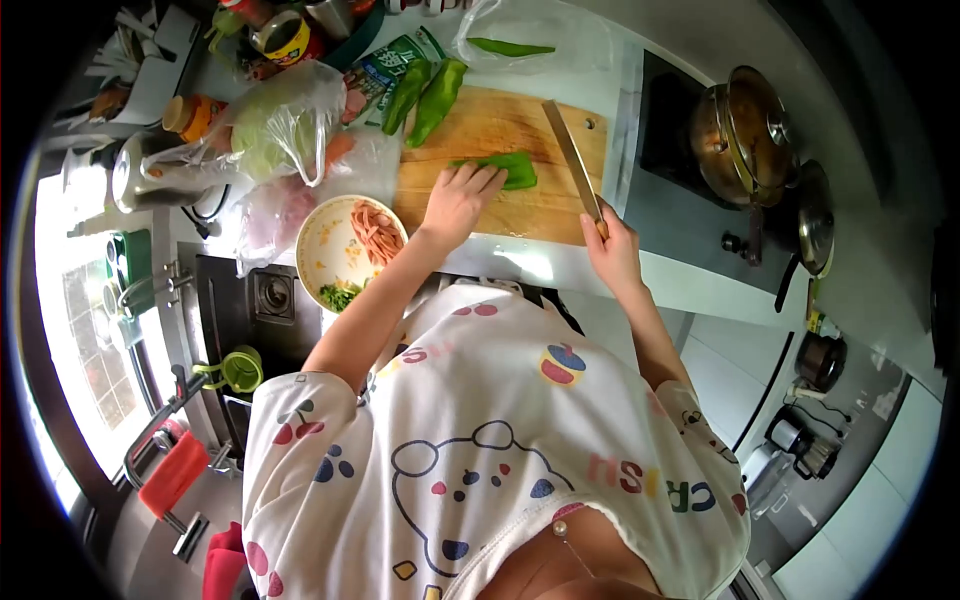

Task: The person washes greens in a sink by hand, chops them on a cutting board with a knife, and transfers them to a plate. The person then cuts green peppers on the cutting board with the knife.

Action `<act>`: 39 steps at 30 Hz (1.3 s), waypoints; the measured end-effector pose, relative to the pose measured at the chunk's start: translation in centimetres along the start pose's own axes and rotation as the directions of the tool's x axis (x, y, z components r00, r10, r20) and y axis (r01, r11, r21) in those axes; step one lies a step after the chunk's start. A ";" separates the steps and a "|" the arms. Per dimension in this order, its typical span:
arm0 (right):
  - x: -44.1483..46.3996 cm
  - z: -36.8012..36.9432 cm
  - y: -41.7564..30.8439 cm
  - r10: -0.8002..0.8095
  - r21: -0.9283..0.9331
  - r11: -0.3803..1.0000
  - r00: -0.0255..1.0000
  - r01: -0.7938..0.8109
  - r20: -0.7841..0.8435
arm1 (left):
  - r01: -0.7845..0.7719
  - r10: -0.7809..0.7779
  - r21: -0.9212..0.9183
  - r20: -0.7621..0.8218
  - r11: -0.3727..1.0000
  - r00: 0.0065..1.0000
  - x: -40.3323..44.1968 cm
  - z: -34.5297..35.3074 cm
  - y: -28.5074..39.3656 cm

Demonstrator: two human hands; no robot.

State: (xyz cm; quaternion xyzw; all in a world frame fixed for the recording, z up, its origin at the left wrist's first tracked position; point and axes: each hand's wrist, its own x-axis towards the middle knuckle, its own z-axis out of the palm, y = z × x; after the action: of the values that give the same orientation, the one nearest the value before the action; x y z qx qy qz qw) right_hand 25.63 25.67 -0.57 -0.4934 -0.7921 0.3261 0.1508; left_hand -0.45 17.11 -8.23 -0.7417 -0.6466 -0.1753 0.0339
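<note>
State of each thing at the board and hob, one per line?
Left hand: pressed on pepper piece
Right hand: closed round knife handle
Long steel-bladed knife: held, blade off the pepper
Flat green pepper piece: cut, on board
Rectangular wooden board: in use
Two long green peppers: uncut
Round floral bowl: part filled
Pink strips: cut, in bowl

A home kitchen, with a cutting board, a sink and a lidded pot.
</note>
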 end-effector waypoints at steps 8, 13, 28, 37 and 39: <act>1.0 -2.9 -1.2 -0.084 -0.123 0.987 0.987 0.101 0.134 | 0.031 -0.017 -0.265 0.056 0.964 0.998 -0.2 0.8 -0.2; 1.2 -3.5 -1.6 -0.122 -0.153 0.973 0.950 0.171 0.289 | 0.218 -0.223 -0.321 0.019 0.922 0.975 0.7 1.5 2.6; 1.1 -3.1 0.6 -0.159 -0.075 0.980 0.949 0.186 0.273 | 0.304 -0.284 -0.232 0.115 0.924 0.952 3.1 -1.2 4.3; 0.8 -3.2 0.9 -0.144 -0.034 0.987 0.962 0.156 0.231 | 0.030 -0.008 -0.106 0.199 0.994 0.980 0.8 0.4 1.5; 0.8 -2.9 0.8 -0.148 -0.031 0.987 0.958 0.161 0.244 | 0.028 -0.007 -0.118 0.174 0.993 0.985 0.2 1.2 1.2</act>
State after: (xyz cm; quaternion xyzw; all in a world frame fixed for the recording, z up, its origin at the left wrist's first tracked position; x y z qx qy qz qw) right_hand 27.42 27.67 1.02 -0.3904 -0.8486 0.3509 0.0660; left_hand 0.99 17.46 -9.12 -0.7492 -0.6417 -0.1491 -0.0685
